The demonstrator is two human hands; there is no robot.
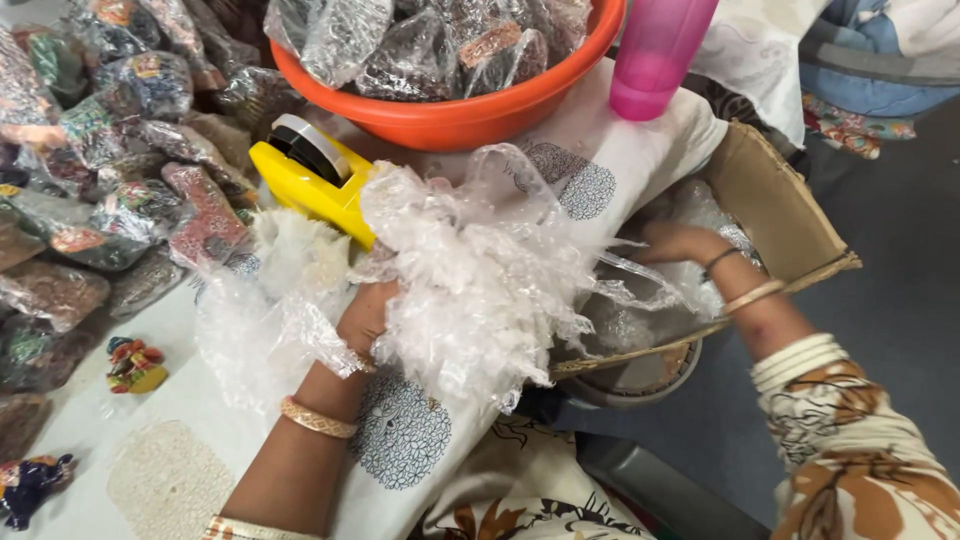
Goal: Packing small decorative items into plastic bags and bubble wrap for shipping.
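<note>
1. Left hand (365, 318): we see it on the white patterned cloth (420, 440), closed around a crumpled bunch of clear plastic wrap (470, 270). The fingers are buried in the plastic, so we cannot tell how tight the hold is.
2. Right hand (680, 243): we see it reaching into the cardboard box (775, 205) beside the table. It appears to pinch a strand of the same wrap, though we cannot tell how far it is closed.
3. Plastic wrap: it lies heaped on the cloth between the yellow tape dispenser (315, 170) and the box, with a strand stretched across to the box.
4. Risk, tearing: we judge the thin film could rip where it is stretched between the two hands.
5. Risk, snagging: the dispenser touches the heap; we judge that its cutting edge could catch the film, or that the dispenser could be dragged along.
6. Risk, tipping: the pink bottle (655, 55) stands near the cloth's edge, just beside the orange bowl (450, 115) of wrapped packets; a tug on the cloth could topple it.
7. Risk, sweeping: the small painted figurine (133, 365) sits loose left of the forearm and could be knocked off.
</note>
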